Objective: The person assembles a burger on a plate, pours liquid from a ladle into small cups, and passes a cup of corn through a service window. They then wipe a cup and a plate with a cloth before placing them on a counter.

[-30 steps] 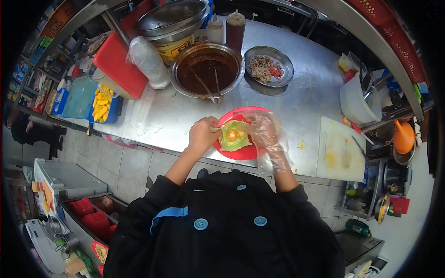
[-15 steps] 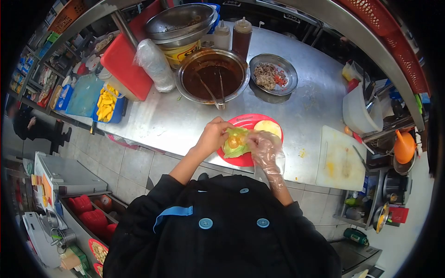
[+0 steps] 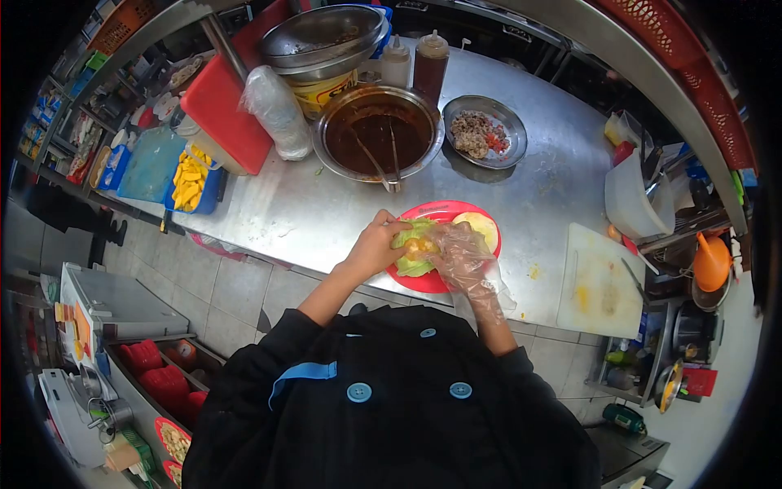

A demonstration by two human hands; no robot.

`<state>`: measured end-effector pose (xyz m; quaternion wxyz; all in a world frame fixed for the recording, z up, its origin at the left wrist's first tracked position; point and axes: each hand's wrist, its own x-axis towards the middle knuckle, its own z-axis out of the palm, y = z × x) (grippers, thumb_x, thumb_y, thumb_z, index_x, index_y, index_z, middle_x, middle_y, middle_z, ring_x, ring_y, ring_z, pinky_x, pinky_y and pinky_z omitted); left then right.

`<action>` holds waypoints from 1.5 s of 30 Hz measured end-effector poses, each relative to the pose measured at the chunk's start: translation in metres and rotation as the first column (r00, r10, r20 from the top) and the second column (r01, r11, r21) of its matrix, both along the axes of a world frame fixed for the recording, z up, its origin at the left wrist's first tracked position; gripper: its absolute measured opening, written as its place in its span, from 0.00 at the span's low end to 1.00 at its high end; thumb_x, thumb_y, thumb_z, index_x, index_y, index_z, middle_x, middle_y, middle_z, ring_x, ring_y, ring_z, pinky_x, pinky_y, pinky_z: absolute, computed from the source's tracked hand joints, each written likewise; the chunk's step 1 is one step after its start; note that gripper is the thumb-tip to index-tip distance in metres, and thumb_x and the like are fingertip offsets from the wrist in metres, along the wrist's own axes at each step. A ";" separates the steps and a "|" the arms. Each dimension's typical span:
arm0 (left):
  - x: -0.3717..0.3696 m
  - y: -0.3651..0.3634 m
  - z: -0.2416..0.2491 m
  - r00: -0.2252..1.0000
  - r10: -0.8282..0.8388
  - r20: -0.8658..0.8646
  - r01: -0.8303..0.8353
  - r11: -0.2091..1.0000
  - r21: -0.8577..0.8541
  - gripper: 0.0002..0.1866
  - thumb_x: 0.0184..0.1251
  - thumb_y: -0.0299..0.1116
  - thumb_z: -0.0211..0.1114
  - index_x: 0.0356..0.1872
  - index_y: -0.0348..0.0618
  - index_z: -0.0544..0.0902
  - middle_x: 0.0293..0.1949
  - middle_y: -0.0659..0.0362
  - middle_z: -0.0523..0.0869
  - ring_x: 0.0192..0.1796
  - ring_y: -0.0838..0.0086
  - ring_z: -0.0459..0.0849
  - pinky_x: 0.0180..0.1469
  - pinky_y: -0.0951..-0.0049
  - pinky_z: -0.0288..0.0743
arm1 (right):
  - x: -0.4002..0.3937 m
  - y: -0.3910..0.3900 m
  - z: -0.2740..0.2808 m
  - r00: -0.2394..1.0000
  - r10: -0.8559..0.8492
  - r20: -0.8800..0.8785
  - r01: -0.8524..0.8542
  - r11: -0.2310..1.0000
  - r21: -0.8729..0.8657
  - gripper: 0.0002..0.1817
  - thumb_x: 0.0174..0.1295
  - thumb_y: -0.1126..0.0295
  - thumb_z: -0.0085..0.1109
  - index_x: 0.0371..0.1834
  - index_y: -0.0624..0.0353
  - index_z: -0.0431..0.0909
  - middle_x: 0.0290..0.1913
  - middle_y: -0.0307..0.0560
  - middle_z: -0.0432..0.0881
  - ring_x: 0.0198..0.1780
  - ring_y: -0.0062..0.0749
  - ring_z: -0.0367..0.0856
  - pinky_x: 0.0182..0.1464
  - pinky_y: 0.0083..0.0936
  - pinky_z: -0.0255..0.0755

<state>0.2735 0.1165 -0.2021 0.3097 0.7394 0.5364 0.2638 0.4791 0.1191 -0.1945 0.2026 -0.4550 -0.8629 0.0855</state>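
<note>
A red oval plate (image 3: 448,207) lies at the near edge of the steel counter. Over it, a green lettuce leaf (image 3: 414,267) carries a glossy yellow-orange filling (image 3: 418,247). My left hand (image 3: 378,246), bare, pinches the leaf's left edge between thumb and fingers. My right hand (image 3: 461,254) wears a loose clear plastic glove, and its bent fingers close on the leaf's right side beside the filling. Part of the leaf is hidden under those fingers. A pale round bun half (image 3: 484,229) rests on the plate's right side, partly behind the glove.
Beyond the plate stands a large bowl of dark sauce (image 3: 377,133) with tongs in it. A metal dish of chopped food (image 3: 481,134) is right of it. Squeeze bottles (image 3: 429,65) stand behind. A white cutting board (image 3: 603,281) with a knife lies right; yellow pieces (image 3: 189,181) fill a blue tub left.
My right fingers have shifted slightly and bent in nearer the leaf's right side. The leaf looks more spread, with more of the filling showing. My left hand keeps its hold.
</note>
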 end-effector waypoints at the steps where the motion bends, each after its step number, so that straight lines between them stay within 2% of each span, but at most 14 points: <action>1: -0.002 0.001 -0.002 1.000 0.001 0.000 -0.001 1.000 0.000 0.21 0.47 0.27 0.69 0.47 0.46 0.81 0.41 0.51 0.74 0.40 0.59 0.80 0.46 0.68 0.76 | 0.000 -0.001 0.006 1.000 -0.029 0.009 0.030 0.995 -0.090 0.19 0.49 0.61 0.62 0.45 0.50 0.81 0.47 0.42 0.79 0.48 0.41 0.73 0.51 0.39 0.65; 6: -0.012 0.000 0.004 0.985 0.003 0.173 0.037 0.973 -0.227 0.22 0.47 0.28 0.70 0.48 0.45 0.81 0.39 0.52 0.74 0.37 0.64 0.80 0.45 0.69 0.76 | 0.002 -0.006 0.021 0.993 -0.107 -0.055 0.095 0.976 -0.198 0.23 0.48 0.60 0.63 0.50 0.50 0.78 0.52 0.42 0.78 0.52 0.40 0.73 0.56 0.37 0.62; 12: -0.007 0.007 -0.007 0.997 -0.024 0.066 0.033 0.991 -0.127 0.27 0.40 0.28 0.76 0.46 0.46 0.77 0.35 0.56 0.73 0.32 0.71 0.78 0.39 0.74 0.78 | 0.001 0.000 0.008 0.997 0.073 -0.038 -0.076 0.993 -0.088 0.29 0.49 0.53 0.61 0.58 0.45 0.73 0.55 0.39 0.77 0.56 0.44 0.70 0.59 0.38 0.62; 14: -0.006 0.006 -0.010 0.998 -0.008 0.067 0.017 0.990 -0.140 0.28 0.39 0.29 0.77 0.46 0.46 0.76 0.35 0.56 0.73 0.32 0.71 0.78 0.39 0.74 0.78 | -0.001 0.000 0.007 0.975 0.033 0.219 -0.004 0.991 -0.132 0.32 0.49 0.52 0.61 0.61 0.44 0.70 0.58 0.39 0.74 0.57 0.44 0.69 0.61 0.37 0.61; 18: -0.009 0.002 -0.014 0.999 -0.003 0.052 0.011 0.991 -0.136 0.32 0.36 0.29 0.78 0.49 0.46 0.76 0.35 0.56 0.73 0.33 0.70 0.78 0.40 0.74 0.78 | 0.001 0.002 0.000 0.987 0.038 0.158 -0.019 0.992 -0.122 0.35 0.48 0.51 0.62 0.62 0.44 0.69 0.61 0.40 0.71 0.58 0.43 0.68 0.61 0.37 0.61; 24: -0.018 0.001 -0.007 0.994 -0.073 0.076 0.089 0.970 -0.227 0.38 0.35 0.27 0.78 0.56 0.46 0.74 0.36 0.54 0.79 0.35 0.71 0.81 0.40 0.75 0.78 | 0.004 0.003 0.011 0.996 -0.018 0.088 0.040 0.967 -0.253 0.42 0.37 0.51 0.70 0.61 0.45 0.70 0.53 0.45 0.76 0.60 0.43 0.66 0.61 0.42 0.59; 27: -0.008 0.001 0.003 0.992 0.025 0.125 0.028 0.916 -0.401 0.37 0.35 0.27 0.77 0.55 0.44 0.75 0.35 0.55 0.81 0.34 0.72 0.81 0.40 0.75 0.78 | 0.006 0.003 0.020 0.948 -0.006 0.317 0.108 0.946 -0.307 0.40 0.43 0.51 0.66 0.64 0.46 0.67 0.54 0.42 0.75 0.57 0.42 0.68 0.59 0.39 0.62; 30: -0.004 0.002 -0.006 0.998 -0.010 0.056 0.023 0.972 -0.234 0.36 0.37 0.28 0.76 0.55 0.43 0.75 0.35 0.55 0.81 0.33 0.73 0.81 0.40 0.75 0.77 | 0.013 0.008 0.005 0.953 -0.035 0.302 0.102 0.972 -0.211 0.40 0.42 0.50 0.66 0.63 0.46 0.67 0.51 0.43 0.76 0.56 0.42 0.67 0.58 0.38 0.63; 33: -0.002 0.004 -0.008 0.990 0.022 0.138 0.021 0.954 -0.300 0.34 0.40 0.31 0.76 0.54 0.43 0.75 0.36 0.54 0.81 0.35 0.73 0.81 0.40 0.74 0.77 | 0.013 0.012 0.013 0.963 -0.014 0.268 0.085 0.963 -0.255 0.39 0.42 0.49 0.65 0.62 0.45 0.69 0.50 0.44 0.78 0.56 0.43 0.69 0.54 0.40 0.65; 36: -0.001 -0.002 -0.006 0.959 0.132 0.250 -0.061 0.960 -0.272 0.26 0.46 0.31 0.73 0.49 0.39 0.77 0.34 0.53 0.82 0.31 0.72 0.83 0.36 0.74 0.78 | 0.018 0.010 0.026 0.969 -0.027 0.244 0.069 0.984 -0.166 0.35 0.41 0.51 0.69 0.56 0.51 0.75 0.37 0.48 0.81 0.41 0.44 0.75 0.48 0.40 0.67; 38: -0.005 -0.001 -0.023 0.934 0.213 0.287 -0.109 0.935 -0.339 0.24 0.48 0.32 0.72 0.47 0.37 0.77 0.34 0.53 0.82 0.29 0.72 0.83 0.35 0.75 0.78 | 0.044 0.005 0.010 0.927 -0.289 -0.238 0.212 0.930 -0.301 0.27 0.47 0.54 0.67 0.48 0.57 0.78 0.38 0.52 0.81 0.39 0.46 0.77 0.43 0.39 0.70; 40: -0.006 0.001 -0.035 0.901 0.292 0.319 -0.148 0.901 -0.407 0.22 0.50 0.33 0.72 0.45 0.34 0.77 0.34 0.52 0.82 0.27 0.72 0.83 0.33 0.76 0.78 | 0.082 -0.001 -0.037 0.854 -0.440 -0.279 0.470 0.881 0.050 0.14 0.54 0.59 0.61 0.33 0.59 0.80 0.29 0.52 0.81 0.33 0.51 0.78 0.40 0.43 0.71; 41: -0.006 0.003 -0.037 0.903 0.286 0.322 -0.115 0.881 -0.459 0.21 0.50 0.33 0.71 0.43 0.33 0.77 0.34 0.52 0.83 0.26 0.72 0.83 0.31 0.76 0.78 | 0.089 -0.008 -0.034 0.853 -0.441 -0.278 0.472 0.880 0.051 0.14 0.54 0.59 0.61 0.33 0.59 0.80 0.29 0.52 0.81 0.33 0.51 0.78 0.40 0.43 0.71; 45: 0.001 0.005 -0.033 0.953 0.182 0.243 -0.041 0.869 -0.493 0.17 0.52 0.32 0.70 0.40 0.32 0.78 0.31 0.52 0.83 0.27 0.73 0.84 0.30 0.77 0.78 | 0.093 -0.029 -0.039 0.663 -0.707 -0.245 0.567 0.689 -0.453 0.14 0.58 0.63 0.61 0.26 0.66 0.78 0.18 0.49 0.78 0.19 0.39 0.76 0.24 0.33 0.70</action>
